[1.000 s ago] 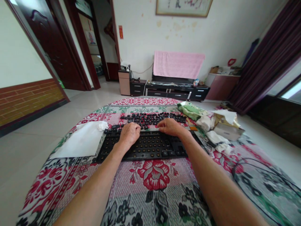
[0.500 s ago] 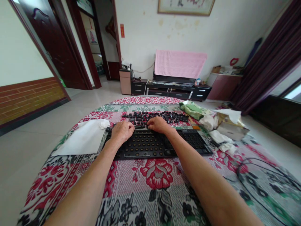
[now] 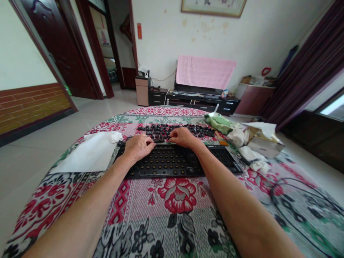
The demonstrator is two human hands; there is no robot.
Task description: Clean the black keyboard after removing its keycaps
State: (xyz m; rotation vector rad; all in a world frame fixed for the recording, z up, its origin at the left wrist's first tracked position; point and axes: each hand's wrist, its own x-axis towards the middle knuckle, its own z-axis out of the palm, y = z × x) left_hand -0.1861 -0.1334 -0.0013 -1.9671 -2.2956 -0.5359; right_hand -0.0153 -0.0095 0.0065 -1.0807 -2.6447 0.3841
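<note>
A black keyboard (image 3: 161,167) with its keycaps off lies across the table, round key seats showing in rows. My left hand (image 3: 138,146) rests over its upper left edge, thumb and fingers pinched together; whatever is between them is hidden. Just beyond the keyboard's far edge, my right hand (image 3: 182,137) has its fingertips closed at the near side of the loose keycaps (image 3: 197,129); what they grip is too small to make out. Between the two hands lies a long black key (image 3: 158,141), close to the left fingertips.
White paper (image 3: 88,152) with a crumpled tissue lies left. To the right are a brush (image 3: 221,139), a green bag (image 3: 221,122), an opened box (image 3: 264,141) and crumpled tissues (image 3: 252,154). A black cable (image 3: 272,193) loops over the flowered tablecloth (image 3: 177,197).
The view has shifted slightly. My left hand has turned a little, with its knuckles flatter, and sits slightly farther from the right hand. My right hand stays by the loose keycaps.
</note>
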